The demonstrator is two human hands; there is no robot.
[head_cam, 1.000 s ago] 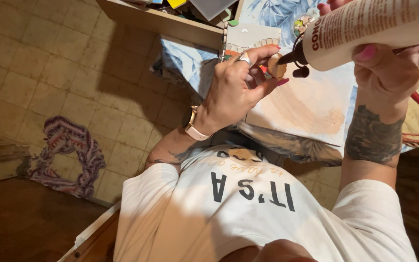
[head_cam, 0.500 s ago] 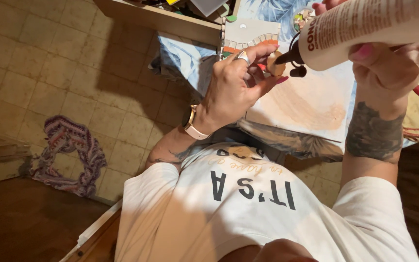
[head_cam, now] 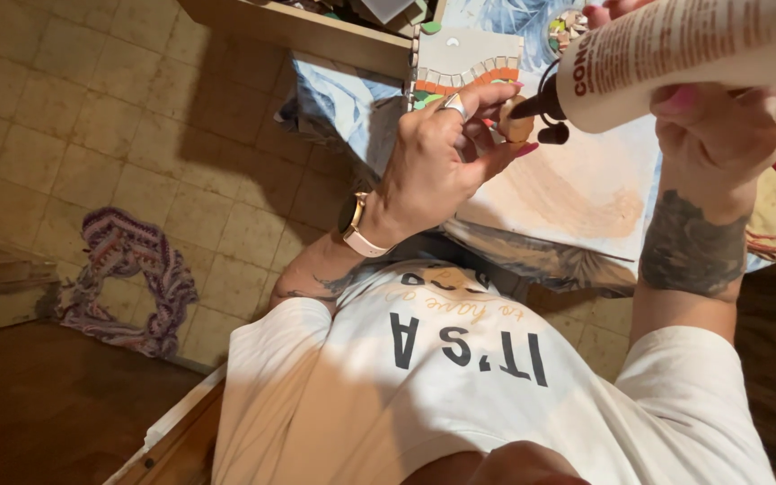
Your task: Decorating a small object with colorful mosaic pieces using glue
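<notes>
Two hands work over a desk seen from above the person's own chest. Largest in view is the tiled floor (head_cam: 110, 135), yellowish and worn, filling the left side; a knotted purple and white cloth (head_cam: 127, 278) lies on it near a dark wooden step. Next comes the white T-shirt (head_cam: 460, 395) with dark lettering, which fills the lower middle. Beyond it the desk (head_cam: 343, 99) is draped in a blue and white patterned cover, and on that lies a pale board (head_cam: 577, 198) washed with a peach patch. Past the board, at the far edge, sits a small panel (head_cam: 469, 67) set with orange, green and white pieces in rows.

The white glue bottle (head_cam: 684, 49) with a dark nozzle lies tilted across the upper right, its tip pointing left and down. The right hand (head_cam: 720, 126) is wrapped tight round the bottle's body, pink nails showing, with a dark tattoo on the forearm below. The left hand (head_cam: 446, 166) wears a silver ring and a pale-strapped watch (head_cam: 358, 229); its thumb and fingers are pinched closed on a small tan piece (head_cam: 518, 128), held up just above the board. The nozzle tip touches or nearly touches that piece; which of the two cannot be told.
</notes>
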